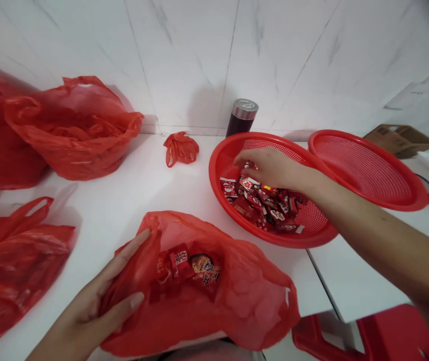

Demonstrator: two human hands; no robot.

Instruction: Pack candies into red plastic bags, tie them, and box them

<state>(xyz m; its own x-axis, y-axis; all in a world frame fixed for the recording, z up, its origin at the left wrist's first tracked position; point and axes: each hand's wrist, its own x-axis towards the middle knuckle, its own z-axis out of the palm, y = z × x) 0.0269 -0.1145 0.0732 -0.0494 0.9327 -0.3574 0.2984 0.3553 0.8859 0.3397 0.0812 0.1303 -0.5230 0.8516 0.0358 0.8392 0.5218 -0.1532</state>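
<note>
My left hand (99, 301) grips the near edge of an open red plastic bag (237, 296) lying on the white table, thumb and fingers pinching the plastic. Inside the bag lie a few red wrapped packets (190, 265). My right hand (270, 168) reaches into a red mesh basket (222, 170), fingers curled down over a pile of small red wrapped candies (267, 205). What the fingers hold, if anything, is hidden.
A second red basket (368, 170) leans behind the first. Filled red bags (75, 125) stand at the left, another (15, 260) at the near left. A crumpled red bag (180, 148), a dark tumbler (241, 116), a cardboard box (400, 139) and a red stool (368, 336) are about.
</note>
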